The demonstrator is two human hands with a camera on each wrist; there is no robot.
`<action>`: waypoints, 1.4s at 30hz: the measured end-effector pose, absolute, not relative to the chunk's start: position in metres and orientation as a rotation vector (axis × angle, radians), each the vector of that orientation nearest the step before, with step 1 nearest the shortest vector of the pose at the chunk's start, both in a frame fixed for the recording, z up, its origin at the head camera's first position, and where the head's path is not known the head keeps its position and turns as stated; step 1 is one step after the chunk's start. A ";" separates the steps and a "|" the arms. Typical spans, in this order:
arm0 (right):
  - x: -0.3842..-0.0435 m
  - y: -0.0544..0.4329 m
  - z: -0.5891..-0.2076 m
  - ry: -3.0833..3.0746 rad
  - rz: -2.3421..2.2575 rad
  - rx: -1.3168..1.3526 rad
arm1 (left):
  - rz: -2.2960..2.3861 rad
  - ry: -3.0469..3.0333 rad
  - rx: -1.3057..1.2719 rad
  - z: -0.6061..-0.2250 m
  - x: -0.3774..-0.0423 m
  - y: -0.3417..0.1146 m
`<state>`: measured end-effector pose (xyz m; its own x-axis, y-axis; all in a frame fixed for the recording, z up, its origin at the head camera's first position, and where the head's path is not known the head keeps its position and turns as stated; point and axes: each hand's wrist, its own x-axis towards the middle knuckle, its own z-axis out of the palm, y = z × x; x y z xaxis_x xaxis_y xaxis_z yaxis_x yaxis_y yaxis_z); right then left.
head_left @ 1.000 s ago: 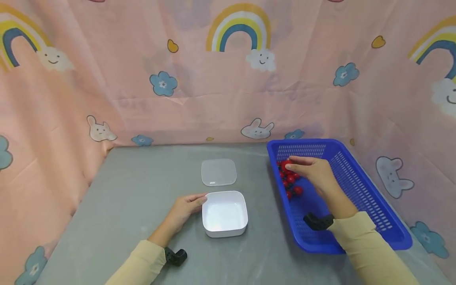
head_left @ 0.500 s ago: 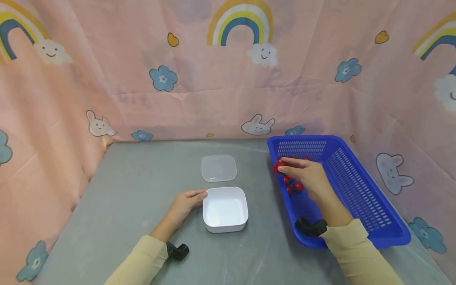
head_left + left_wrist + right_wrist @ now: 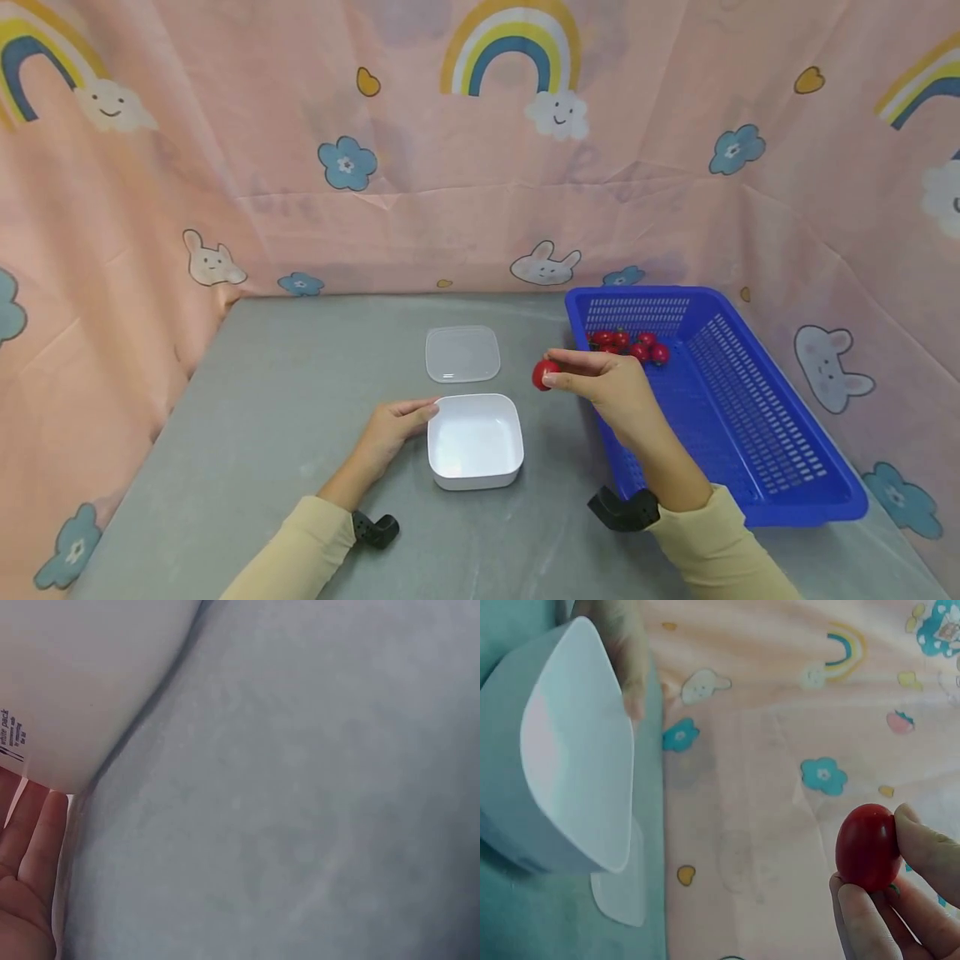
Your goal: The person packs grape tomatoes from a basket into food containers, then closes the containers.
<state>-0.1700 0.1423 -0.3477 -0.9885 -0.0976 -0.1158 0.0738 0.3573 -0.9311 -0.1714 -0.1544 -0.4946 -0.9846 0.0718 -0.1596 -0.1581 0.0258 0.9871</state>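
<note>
1 red tomato (image 3: 868,847) (oval, smooth, glossy) sits in the narrow pinch of the right hand (image 3: 617,390), held clear of the grey table (image 3: 300,375). Left hand (image 3: 388,432) holds the corner of the white box (image 3: 476,483), thumb at rim; box square, rounded corners. Beyond it, flat translucent lid (image 3: 462,354). To the right, perforated blue basket (image 3: 697,417) containing further tomatoes (image 3: 639,352).

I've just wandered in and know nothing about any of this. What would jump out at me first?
Probably the bright red tomato, pinched in the right hand between the blue basket and the white box. The basket stands out too, on the right of the table, with more tomatoes near its far left corner. Behind hangs a pink cloth printed with rainbows.
</note>
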 end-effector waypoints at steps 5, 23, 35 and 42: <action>-0.166 0.131 -0.353 2.445 -1.760 -0.018 | 2.090 2.132 -0.117 -0.493 -0.171 -0.155; -0.161 0.086 -0.385 2.315 -1.855 0.013 | 2.073 2.147 -0.099 -0.493 -0.174 -0.153; -0.162 0.050 -0.423 2.361 -1.874 -0.014 | 2.014 2.199 -0.124 -0.492 -0.171 -0.155; -0.163 0.039 -0.438 2.415 -1.851 -0.068 | 2.035 2.176 -0.103 -0.494 -0.170 -0.153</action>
<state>-0.1631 0.0389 -0.4378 -0.9942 -0.0949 -0.0509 0.0244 0.2611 -0.9650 -0.1700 -0.1531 -0.4944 -0.9847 0.0594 -0.1637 -0.1594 0.0717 0.9846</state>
